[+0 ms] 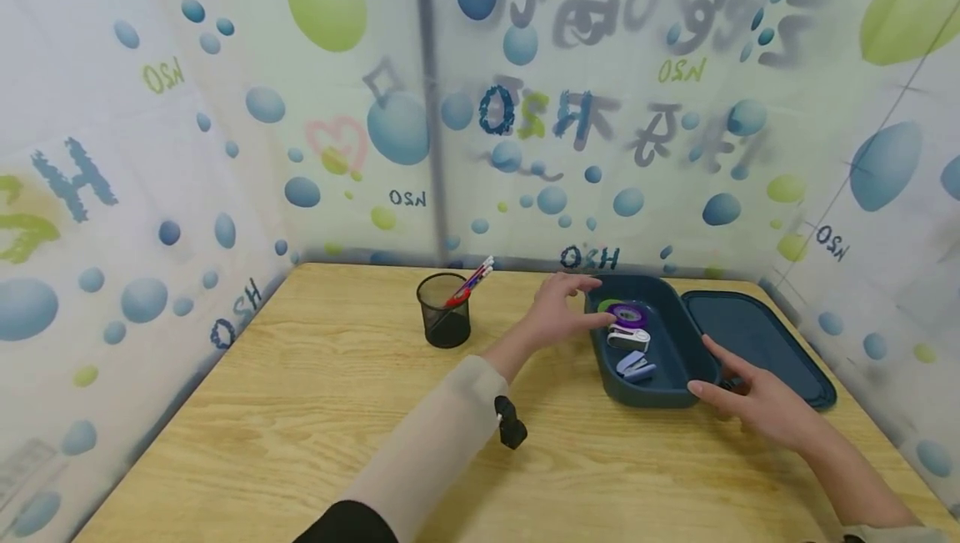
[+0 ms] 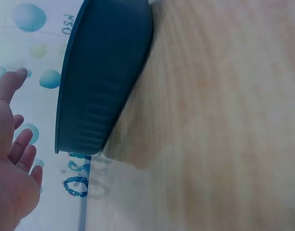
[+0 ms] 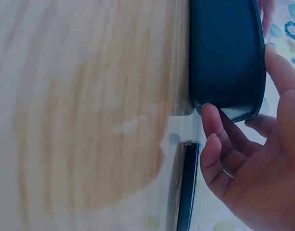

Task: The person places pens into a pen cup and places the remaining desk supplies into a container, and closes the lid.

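Note:
A dark blue open box [image 1: 682,339] stands on the table at the right. Inside lie a purple tape roll [image 1: 627,314], a green ring-shaped thing [image 1: 604,306] partly behind it, a white and black object [image 1: 628,338] of unclear kind, and a small lilac stapler [image 1: 636,366]. My left hand [image 1: 557,309] is at the box's left rim, fingers spread and thumb over the edge; the left wrist view shows this hand [image 2: 12,154] apart from the wall. My right hand [image 1: 768,405] holds the near right corner, thumb at the rim and fingers curled about the wall.
The matching dark blue lid [image 1: 757,343] lies flat right of the box. A black mesh pen holder [image 1: 444,326] with several pens [image 1: 476,276] stands left of my left hand. Patterned curtains [image 1: 480,184] enclose the wooden table [image 1: 345,359] at the back and sides.

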The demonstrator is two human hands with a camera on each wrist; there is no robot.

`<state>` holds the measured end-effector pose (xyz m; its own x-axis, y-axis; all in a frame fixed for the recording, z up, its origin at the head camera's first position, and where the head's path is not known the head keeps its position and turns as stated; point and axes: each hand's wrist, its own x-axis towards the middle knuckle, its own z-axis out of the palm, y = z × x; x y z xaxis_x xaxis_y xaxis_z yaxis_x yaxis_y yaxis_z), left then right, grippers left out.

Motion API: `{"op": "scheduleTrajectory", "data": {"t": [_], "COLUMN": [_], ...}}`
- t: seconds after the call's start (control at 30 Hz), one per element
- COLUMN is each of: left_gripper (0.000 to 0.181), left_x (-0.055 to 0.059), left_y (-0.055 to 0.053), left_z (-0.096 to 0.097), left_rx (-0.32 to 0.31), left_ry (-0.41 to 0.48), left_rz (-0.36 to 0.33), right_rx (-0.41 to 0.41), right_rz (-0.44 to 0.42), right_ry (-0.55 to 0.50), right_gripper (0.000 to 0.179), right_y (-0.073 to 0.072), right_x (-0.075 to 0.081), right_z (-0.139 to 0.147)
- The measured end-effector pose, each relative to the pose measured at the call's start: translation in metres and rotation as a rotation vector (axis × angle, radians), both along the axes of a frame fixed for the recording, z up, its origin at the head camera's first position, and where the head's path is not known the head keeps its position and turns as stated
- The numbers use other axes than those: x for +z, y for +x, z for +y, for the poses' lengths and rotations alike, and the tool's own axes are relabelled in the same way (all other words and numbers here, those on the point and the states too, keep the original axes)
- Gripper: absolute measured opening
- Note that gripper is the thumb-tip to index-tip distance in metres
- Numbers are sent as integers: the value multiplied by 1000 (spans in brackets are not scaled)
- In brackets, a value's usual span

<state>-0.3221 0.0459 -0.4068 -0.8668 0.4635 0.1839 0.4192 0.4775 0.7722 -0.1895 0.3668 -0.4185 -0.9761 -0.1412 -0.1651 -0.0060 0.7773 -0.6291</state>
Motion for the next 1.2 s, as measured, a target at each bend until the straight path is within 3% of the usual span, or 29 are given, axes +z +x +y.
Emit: {"op": "scheduleTrajectory", "data": {"t": [0.23,0.47,0.77,0.97,1.2], "left_gripper": [65,68,66,66,66], "left_x": [-9,-16,-33,-36,-39], "left_y": [27,48,56,58,61], "left_z": [-21,-21,-13,-9,-5], "left_rx": [-46,-115,-122,-124,-79], "left_ry": [110,140,173,189,219], "left_rz": [-139,-250,-288,-289,-315], "right_rx": [-5,-5,-1,0,5], "right_rz": [-2,-1,1,4,17], "right_ry": [2,-4,-17,-21,-11], "right_gripper": [94,94,93,93,91], "right_y": [1,2,2,3,3], "right_x": [2,4,0,0,2], "right_z": [-1,-1,-1,-2,-3]}}
